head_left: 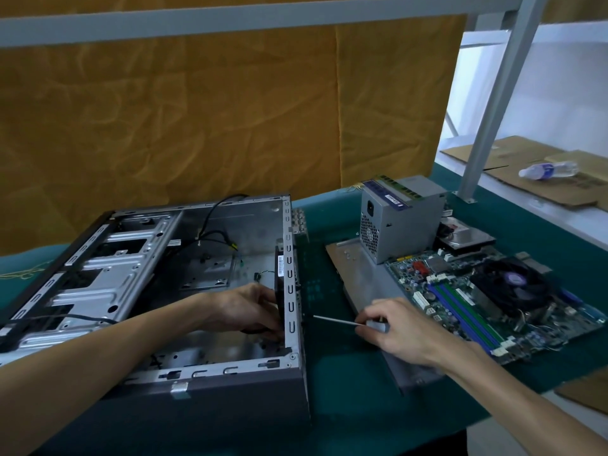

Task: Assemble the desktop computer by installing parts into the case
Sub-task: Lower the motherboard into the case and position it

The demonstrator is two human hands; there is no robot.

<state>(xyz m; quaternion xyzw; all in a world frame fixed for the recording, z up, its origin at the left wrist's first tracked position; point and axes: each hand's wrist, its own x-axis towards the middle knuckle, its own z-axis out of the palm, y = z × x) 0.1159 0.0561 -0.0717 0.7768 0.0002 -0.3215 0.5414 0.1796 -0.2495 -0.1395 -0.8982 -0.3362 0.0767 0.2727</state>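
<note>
Your left hand [250, 307] grips the black fan [279, 291] against the case's rear wall from inside; your right hand [394, 327] curls around the screwdriver [342, 321], tip at that wall from outside. Keep the shaft square to the screw and the fan pressed flat. The open case [230, 399] lies on the table, holding only the fan and loose cables [214, 238]; the motherboard [493, 301] and power supply [398, 218] wait beside it.

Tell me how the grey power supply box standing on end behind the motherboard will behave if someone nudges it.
The grey metal power supply box stands on its narrow end, taller than its footprint, so a push near the top would probably tip it. Its sheet-metal shell looks rigid and likely heavy for its size. It rests on a flat grey metal panel, so it may slide.
</note>
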